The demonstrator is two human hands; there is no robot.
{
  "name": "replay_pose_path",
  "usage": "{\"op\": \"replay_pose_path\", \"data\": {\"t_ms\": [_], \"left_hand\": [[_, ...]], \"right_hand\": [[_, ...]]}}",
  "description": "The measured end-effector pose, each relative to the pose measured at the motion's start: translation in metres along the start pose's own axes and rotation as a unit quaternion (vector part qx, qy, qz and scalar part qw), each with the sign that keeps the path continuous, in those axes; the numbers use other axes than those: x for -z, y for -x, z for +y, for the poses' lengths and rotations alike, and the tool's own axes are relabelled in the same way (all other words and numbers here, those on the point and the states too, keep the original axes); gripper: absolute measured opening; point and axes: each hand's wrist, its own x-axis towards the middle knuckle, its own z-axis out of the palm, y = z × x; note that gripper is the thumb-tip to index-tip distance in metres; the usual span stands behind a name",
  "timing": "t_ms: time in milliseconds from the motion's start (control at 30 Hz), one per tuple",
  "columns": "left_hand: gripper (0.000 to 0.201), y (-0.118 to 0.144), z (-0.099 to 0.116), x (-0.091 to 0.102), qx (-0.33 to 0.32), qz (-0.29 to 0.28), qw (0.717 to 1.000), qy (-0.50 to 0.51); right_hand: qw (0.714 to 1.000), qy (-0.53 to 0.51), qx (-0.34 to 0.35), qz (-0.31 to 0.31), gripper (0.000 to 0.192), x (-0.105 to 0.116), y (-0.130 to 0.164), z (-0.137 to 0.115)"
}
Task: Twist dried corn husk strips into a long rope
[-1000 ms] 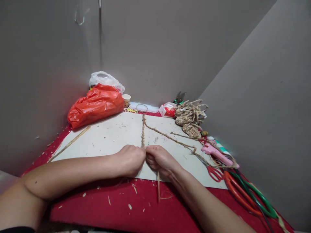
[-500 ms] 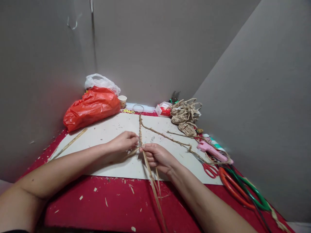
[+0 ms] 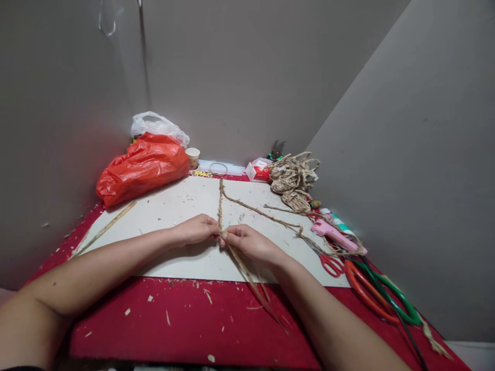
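Walls: grey panels [image 3: 240, 77] enclose the work area at the back and sides.
Table: red cloth [image 3: 185, 319], littered with pale scraps, lies under a white board [image 3: 174, 265].
Cord: the twisted cord [image 3: 220, 206] lies on the board, its near end at the fingertips. Long axis runs straight away from the body, toward the board's far edge.
Side length: a thinner cord [image 3: 259, 209] branches from near the far end and slants right.
Right hand: thumb and forefinger of the right hand [image 3: 249, 242] pinch the cord's near end from the right.
Left hand: fingertips of the left hand [image 3: 199, 228] meet the same end from the left; their grasp cannot be confirmed. Neither hand is clearly nearer.
Strips: loose strips [image 3: 247, 273] trail from below the right hand toward the body.
Scissors: red-handled scissors [image 3: 331, 265] rest right of the right hand.
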Motion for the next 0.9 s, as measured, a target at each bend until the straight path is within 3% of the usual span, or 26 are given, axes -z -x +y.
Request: {"op": "replay_pose_path", "data": {"t_ms": [167,367,600,767,900], "left_hand": [[0.018,0.002,-0.001,-0.004,0.053,-0.027,0.997,0.045],[0.018,0.003,0.0,-0.006,0.057,0.027,0.998,0.014],[0.017,0.001,-0.007,-0.011,0.021,0.045,0.997,0.054],[0.027,0.006,-0.006,-0.016,0.03,0.031,0.992,0.12],[0.025,0.008,-0.004,-0.018,0.019,0.057,0.993,0.103]], "right_hand": [[0.985,0.15,0.058,0.056,0.026,-0.006,0.001,0.002],[0.962,0.245,0.076,0.091,0.025,0.001,0.01,-0.002],[0.98,0.197,0.034,0.015,0.025,-0.011,0.021,-0.019],[0.978,0.205,0.032,0.027,0.026,-0.025,0.021,-0.015],[0.988,0.142,-0.003,-0.055,0.029,-0.031,0.029,-0.015]]}}
